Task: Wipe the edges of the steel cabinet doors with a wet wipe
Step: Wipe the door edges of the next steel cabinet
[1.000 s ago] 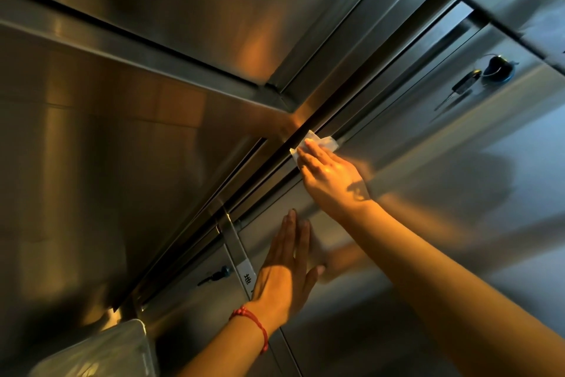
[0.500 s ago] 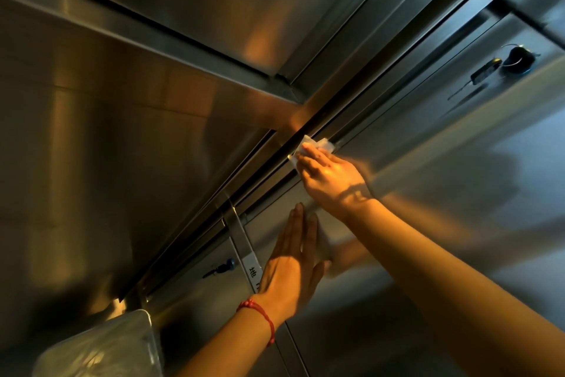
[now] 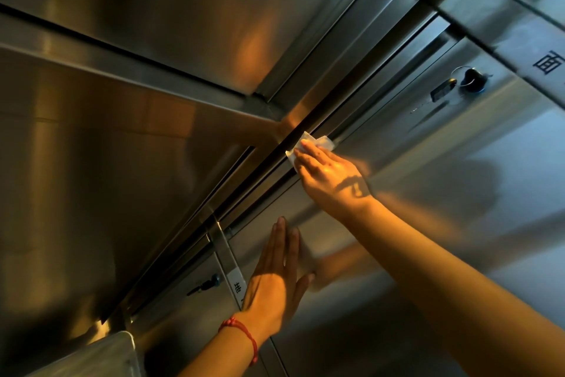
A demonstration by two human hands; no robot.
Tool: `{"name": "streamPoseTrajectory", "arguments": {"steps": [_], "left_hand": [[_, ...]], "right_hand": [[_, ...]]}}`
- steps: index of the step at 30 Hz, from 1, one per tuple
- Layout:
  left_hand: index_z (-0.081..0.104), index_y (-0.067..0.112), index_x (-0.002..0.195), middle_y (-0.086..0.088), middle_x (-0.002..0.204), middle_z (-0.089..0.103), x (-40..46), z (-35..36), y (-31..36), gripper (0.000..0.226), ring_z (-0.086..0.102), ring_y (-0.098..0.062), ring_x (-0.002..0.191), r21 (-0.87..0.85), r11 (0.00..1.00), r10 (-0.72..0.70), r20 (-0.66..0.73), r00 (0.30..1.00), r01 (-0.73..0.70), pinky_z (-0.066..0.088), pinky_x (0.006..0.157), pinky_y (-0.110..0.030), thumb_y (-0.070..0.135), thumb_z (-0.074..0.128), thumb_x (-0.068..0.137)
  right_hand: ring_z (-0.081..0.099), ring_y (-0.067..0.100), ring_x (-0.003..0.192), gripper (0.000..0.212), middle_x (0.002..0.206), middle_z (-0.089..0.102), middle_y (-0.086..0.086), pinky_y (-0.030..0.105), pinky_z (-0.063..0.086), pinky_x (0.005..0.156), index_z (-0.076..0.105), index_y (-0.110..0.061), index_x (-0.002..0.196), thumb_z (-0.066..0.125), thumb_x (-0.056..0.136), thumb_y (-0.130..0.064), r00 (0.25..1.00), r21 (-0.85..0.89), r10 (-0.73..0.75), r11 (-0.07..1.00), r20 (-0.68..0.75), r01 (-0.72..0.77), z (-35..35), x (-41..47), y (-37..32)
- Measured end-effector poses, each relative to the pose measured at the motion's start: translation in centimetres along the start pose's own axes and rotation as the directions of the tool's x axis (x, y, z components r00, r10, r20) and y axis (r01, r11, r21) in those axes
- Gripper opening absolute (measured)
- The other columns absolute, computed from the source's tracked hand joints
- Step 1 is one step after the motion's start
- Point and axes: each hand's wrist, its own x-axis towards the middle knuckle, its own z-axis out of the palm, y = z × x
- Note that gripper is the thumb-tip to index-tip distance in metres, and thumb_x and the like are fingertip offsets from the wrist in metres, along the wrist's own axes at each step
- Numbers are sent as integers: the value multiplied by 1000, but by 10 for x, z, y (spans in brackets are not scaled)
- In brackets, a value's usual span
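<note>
Right hand (image 3: 331,176) flat, fingers straight, pressing wet wipe (image 3: 308,144) onto top edge of steel door (image 3: 428,193); left hand (image 3: 275,282) spread flat on door panel, bracing (holds nothing)

Risks, 2: wipe, only pressed not pinched, slides out or snags in dark gap (image 3: 275,150); fingertips catch in seam

Right hand (image 3: 331,176) presses wet wipe (image 3: 308,144) on cabinet door (image 3: 428,181) edge; left hand (image 3: 275,282) flat.

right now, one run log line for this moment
step: wiping door edge | right hand: presses wet wipe on cabinet door edge | left hand: flat on door
</note>
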Motion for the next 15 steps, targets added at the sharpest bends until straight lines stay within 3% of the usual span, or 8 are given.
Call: {"name": "streamPoseTrajectory", "arguments": {"steps": [2,4,11,13,15], "left_hand": [[47,-8,127,-33,132,42,-1,2,-2,88,48,-47,116,28,1000,-8,2,1000,8,41,87,-53,25,88,57],[49,-10,125,-34,129,45,-1,2,-2,87,49,-47,115,31,1000,1,-2,1000,0,42,86,-53,25,89,55],[47,-9,127,-33,132,43,-2,2,-5,86,47,-46,117,30,1000,6,38,999,-7,41,88,-51,27,86,59],[48,-9,126,-34,131,44,-1,0,-3,87,49,-45,116,27,1000,-3,44,999,1,46,85,-50,27,87,58],[42,-8,130,-33,136,35,0,-1,-3,89,44,-47,120,38,999,15,32,999,-16,45,89,-53,27,85,61]], "right_hand": [[66,30,97,24,94,71,17,39,55,79,76,0,82,52,80,-4,997,3,10,1000,-73,-10,-3,-2,8],[66,35,94,14,92,71,21,45,56,77,74,3,80,61,78,-1,997,31,25,999,-71,-23,-11,-4,16],[56,44,108,38,111,62,29,55,50,84,67,11,100,35,90,-6,995,-5,88,996,-37,-88,-27,-9,53],[43,42,125,48,130,49,28,52,38,103,56,10,120,21,94,-10,989,-15,144,990,21,-144,-32,-6,60],[20,31,140,63,148,28,20,43,14,116,35,3,139,2,92,-21,981,-32,192,981,31,-191,-37,-8,69]]}}
